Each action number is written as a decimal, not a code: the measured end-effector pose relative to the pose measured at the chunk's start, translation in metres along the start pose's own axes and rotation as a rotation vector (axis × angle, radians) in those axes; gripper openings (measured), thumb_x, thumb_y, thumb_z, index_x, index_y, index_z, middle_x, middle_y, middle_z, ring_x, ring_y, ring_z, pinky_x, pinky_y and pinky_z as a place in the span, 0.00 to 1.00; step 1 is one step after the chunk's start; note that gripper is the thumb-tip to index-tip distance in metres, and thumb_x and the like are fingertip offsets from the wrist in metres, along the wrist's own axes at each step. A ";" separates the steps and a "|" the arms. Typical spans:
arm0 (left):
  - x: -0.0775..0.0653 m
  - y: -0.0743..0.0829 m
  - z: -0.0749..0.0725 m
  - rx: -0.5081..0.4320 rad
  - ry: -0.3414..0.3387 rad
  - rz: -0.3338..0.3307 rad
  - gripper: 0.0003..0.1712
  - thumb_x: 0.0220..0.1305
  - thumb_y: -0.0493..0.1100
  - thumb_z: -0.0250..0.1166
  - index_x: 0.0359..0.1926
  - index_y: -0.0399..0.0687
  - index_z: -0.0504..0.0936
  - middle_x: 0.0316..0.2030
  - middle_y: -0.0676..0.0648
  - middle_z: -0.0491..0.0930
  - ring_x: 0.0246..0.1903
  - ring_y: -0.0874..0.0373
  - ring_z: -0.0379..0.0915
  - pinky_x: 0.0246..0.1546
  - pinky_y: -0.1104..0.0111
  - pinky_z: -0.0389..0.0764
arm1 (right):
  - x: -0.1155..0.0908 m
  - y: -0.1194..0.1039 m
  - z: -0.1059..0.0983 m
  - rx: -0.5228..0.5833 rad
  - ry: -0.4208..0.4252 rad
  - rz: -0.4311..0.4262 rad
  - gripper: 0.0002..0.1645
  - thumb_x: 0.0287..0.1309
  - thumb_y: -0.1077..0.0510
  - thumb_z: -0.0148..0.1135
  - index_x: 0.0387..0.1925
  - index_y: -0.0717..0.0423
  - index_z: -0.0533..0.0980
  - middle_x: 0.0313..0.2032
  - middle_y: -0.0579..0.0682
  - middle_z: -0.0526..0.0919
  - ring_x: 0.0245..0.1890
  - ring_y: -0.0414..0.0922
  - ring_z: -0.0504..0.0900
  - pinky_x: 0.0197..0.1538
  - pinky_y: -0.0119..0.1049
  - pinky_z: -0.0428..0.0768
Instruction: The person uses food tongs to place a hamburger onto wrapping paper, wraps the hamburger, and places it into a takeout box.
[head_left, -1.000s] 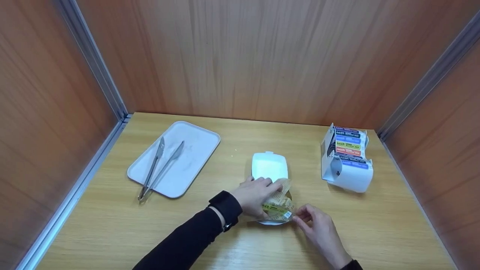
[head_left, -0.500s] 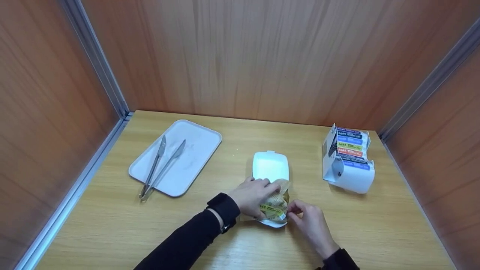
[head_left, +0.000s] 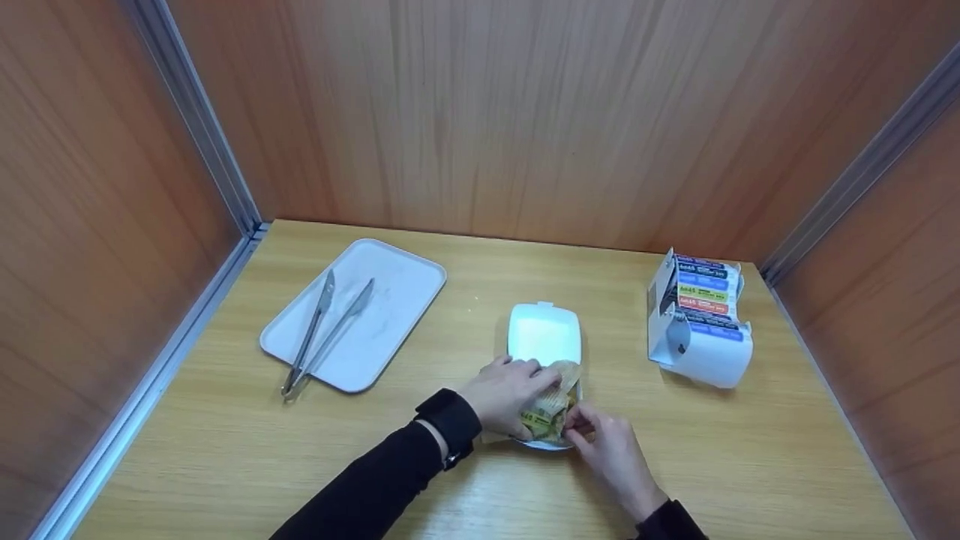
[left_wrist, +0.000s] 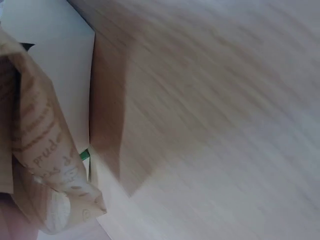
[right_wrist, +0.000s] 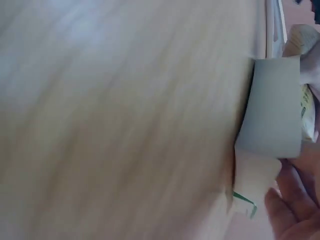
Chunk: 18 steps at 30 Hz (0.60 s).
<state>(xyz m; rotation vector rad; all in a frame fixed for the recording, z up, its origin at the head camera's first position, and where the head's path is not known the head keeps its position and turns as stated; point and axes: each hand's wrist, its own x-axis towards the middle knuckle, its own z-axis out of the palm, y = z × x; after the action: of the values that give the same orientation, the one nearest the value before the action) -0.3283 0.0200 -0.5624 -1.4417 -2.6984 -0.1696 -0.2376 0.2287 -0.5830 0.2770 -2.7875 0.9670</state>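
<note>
A small white hinged carton (head_left: pixel 544 332) stands with its lid raised away from me. In its base lies a bundle in printed tan wrapping paper (head_left: pixel 551 409); a yellow-green band shows on it. My left hand (head_left: pixel 504 395) holds the paper from the left, fingers over its upper part and thumb lower down. At the bundle's right edge, my right hand (head_left: pixel 609 446) pinches the paper between thumb and index finger. The left wrist view shows a paper fold (left_wrist: pixel 47 140) overhanging the carton's side. What the paper wraps is mostly hidden.
At the left, metal tongs (head_left: pixel 307 334) lie partly across a pale tray (head_left: pixel 401 300). A white box (head_left: pixel 709 356) with several colourful labelled packets (head_left: pixel 703 289) stands at the back right. Wooden panels (head_left: pixel 480 120) close the back and sides of the table.
My right hand has moved left, from just outside the carton's right edge onto the wrapping paper, and its paper edge has shifted inward. My left hand has stayed nearly in place.
</note>
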 end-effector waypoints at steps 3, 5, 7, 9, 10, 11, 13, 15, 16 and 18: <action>0.000 0.001 0.000 0.011 -0.008 -0.011 0.57 0.46 0.69 0.84 0.72 0.59 0.67 0.54 0.50 0.82 0.51 0.54 0.83 0.58 0.56 0.81 | 0.003 -0.001 -0.007 -0.078 -0.065 -0.037 0.14 0.54 0.70 0.76 0.32 0.48 0.83 0.34 0.45 0.91 0.37 0.43 0.88 0.46 0.38 0.88; 0.000 0.002 0.000 0.012 -0.018 -0.023 0.57 0.46 0.69 0.84 0.72 0.60 0.67 0.55 0.50 0.82 0.52 0.53 0.83 0.60 0.55 0.81 | 0.005 -0.002 -0.013 -0.100 -0.119 -0.048 0.12 0.55 0.68 0.76 0.34 0.48 0.84 0.35 0.45 0.90 0.39 0.44 0.87 0.49 0.44 0.87; 0.000 0.002 0.000 0.009 -0.028 -0.032 0.57 0.46 0.68 0.85 0.72 0.61 0.67 0.56 0.50 0.82 0.52 0.53 0.83 0.61 0.53 0.80 | 0.008 -0.002 -0.020 -0.078 -0.181 -0.014 0.10 0.57 0.66 0.75 0.35 0.48 0.85 0.37 0.45 0.90 0.41 0.44 0.86 0.51 0.47 0.86; 0.001 0.003 0.001 0.010 -0.032 -0.035 0.56 0.45 0.68 0.85 0.71 0.61 0.67 0.56 0.50 0.81 0.52 0.52 0.82 0.62 0.51 0.80 | 0.012 -0.002 -0.027 -0.012 -0.204 0.075 0.09 0.61 0.65 0.73 0.38 0.47 0.86 0.39 0.44 0.89 0.42 0.44 0.85 0.49 0.47 0.85; 0.001 0.003 0.001 0.010 -0.032 -0.034 0.56 0.45 0.68 0.85 0.70 0.61 0.68 0.56 0.50 0.81 0.52 0.52 0.82 0.62 0.51 0.80 | 0.014 -0.002 -0.029 0.019 -0.190 0.115 0.08 0.62 0.64 0.72 0.40 0.48 0.86 0.39 0.45 0.90 0.42 0.43 0.85 0.51 0.47 0.85; 0.001 0.003 0.001 0.010 -0.031 -0.032 0.55 0.45 0.68 0.85 0.70 0.61 0.68 0.56 0.50 0.81 0.52 0.52 0.82 0.62 0.51 0.80 | 0.018 -0.001 -0.031 0.042 -0.161 0.149 0.08 0.64 0.64 0.71 0.41 0.48 0.86 0.39 0.45 0.90 0.43 0.44 0.86 0.52 0.47 0.85; 0.002 0.004 0.001 0.015 -0.029 -0.031 0.54 0.44 0.68 0.85 0.68 0.61 0.69 0.55 0.50 0.81 0.52 0.52 0.82 0.62 0.50 0.80 | 0.025 0.001 -0.032 0.076 -0.084 0.186 0.08 0.66 0.62 0.70 0.46 0.51 0.86 0.40 0.47 0.91 0.43 0.46 0.87 0.51 0.48 0.85; 0.002 0.004 0.001 0.023 -0.032 -0.033 0.53 0.45 0.68 0.85 0.68 0.61 0.69 0.56 0.50 0.81 0.53 0.52 0.82 0.63 0.49 0.80 | 0.034 0.003 -0.030 0.063 -0.013 0.174 0.12 0.69 0.61 0.70 0.52 0.55 0.86 0.43 0.51 0.91 0.47 0.50 0.88 0.55 0.51 0.85; 0.001 0.004 0.001 0.027 -0.035 -0.035 0.53 0.45 0.69 0.85 0.67 0.61 0.70 0.56 0.50 0.81 0.53 0.52 0.81 0.63 0.49 0.80 | 0.039 0.004 -0.028 0.040 0.004 0.163 0.15 0.69 0.60 0.69 0.55 0.57 0.85 0.44 0.53 0.90 0.48 0.52 0.88 0.57 0.53 0.84; 0.001 0.005 0.000 0.039 -0.041 -0.041 0.53 0.45 0.69 0.84 0.68 0.62 0.70 0.57 0.50 0.81 0.54 0.52 0.81 0.64 0.48 0.79 | 0.047 0.007 -0.023 -0.007 0.005 0.149 0.21 0.70 0.59 0.69 0.61 0.60 0.83 0.47 0.57 0.88 0.50 0.55 0.86 0.55 0.54 0.84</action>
<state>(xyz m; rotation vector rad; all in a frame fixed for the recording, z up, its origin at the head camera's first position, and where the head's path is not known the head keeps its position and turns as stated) -0.3246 0.0234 -0.5623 -1.3957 -2.7485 -0.0912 -0.2818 0.2427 -0.5590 0.0666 -2.8391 0.9881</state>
